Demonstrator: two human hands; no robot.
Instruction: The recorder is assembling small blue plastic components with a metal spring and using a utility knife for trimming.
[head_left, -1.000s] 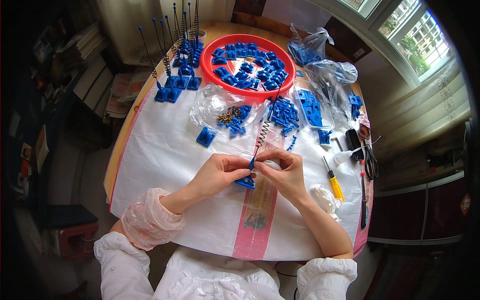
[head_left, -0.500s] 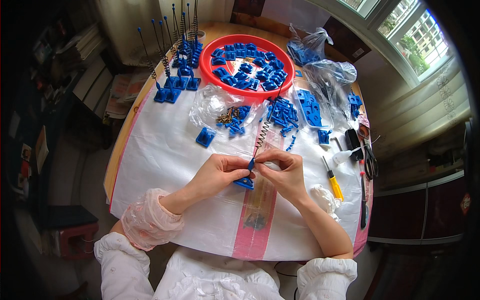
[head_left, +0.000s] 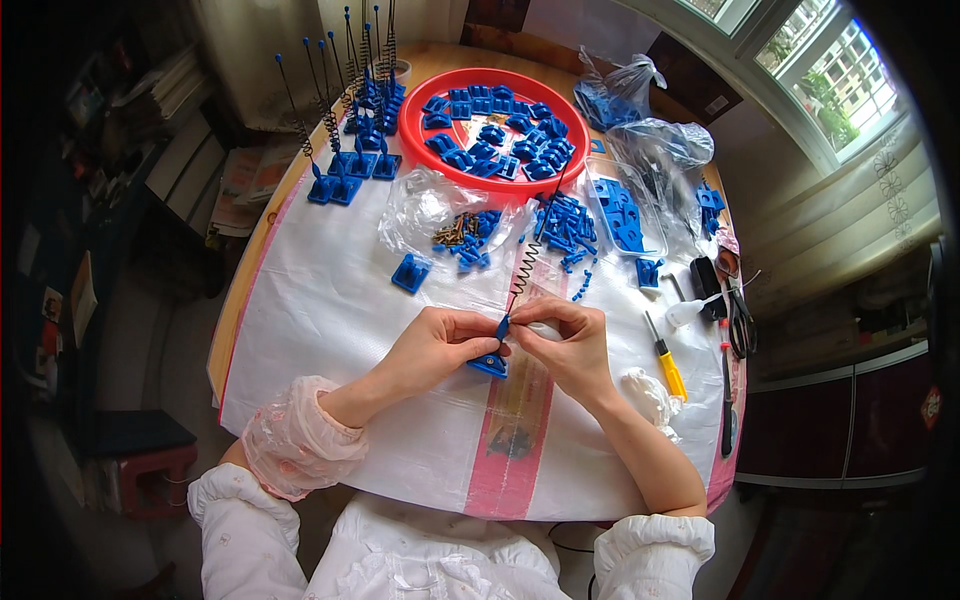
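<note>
Between my hands, at the middle of the table, is a small blue plastic base [head_left: 488, 364] with a short blue stem. My left hand [head_left: 440, 338] pinches the stem just above the base. A black coiled spring wire [head_left: 525, 268] rises from the top of the stem and leans away toward the far side. The fingertips of my right hand [head_left: 562, 345] are closed on the wire's lower end where it meets the stem. Exactly how the wire sits in the stem is hidden by my fingers.
Beyond my hands are a red round tray [head_left: 412, 140] of blue parts, loose blue plugs [head_left: 570, 228] and brass screws [head_left: 458, 232]. Finished-looking spring stands [head_left: 345, 188] cluster far left. On the right lie a yellow screwdriver [head_left: 670, 376], scissors [head_left: 741, 322] and a clear box [head_left: 655, 243].
</note>
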